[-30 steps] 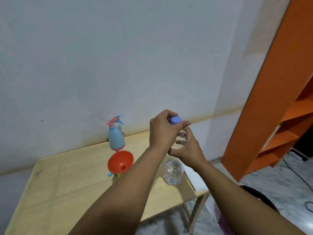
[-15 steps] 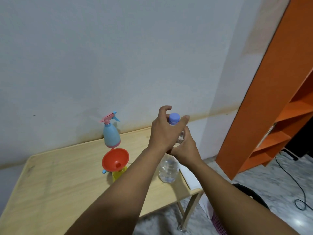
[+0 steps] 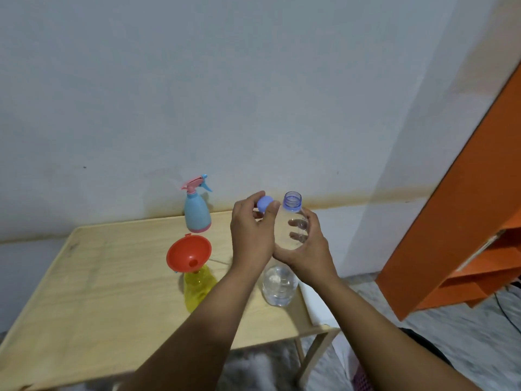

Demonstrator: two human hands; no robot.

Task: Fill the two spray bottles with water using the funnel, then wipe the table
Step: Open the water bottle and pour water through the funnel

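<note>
Clear water bottle: upright above the desk's right edge, neck open, right hand grip clamped round its middle. Purple cap: off, pinched in left hand grip just left of the neck. Orange funnel: seated in yellow spray bottle, centre desk. Blue spray bottle: far edge, by wall.

The middle of the water bottle is hidden by the right hand; the orange shelf is cut off at the right edge.
</note>
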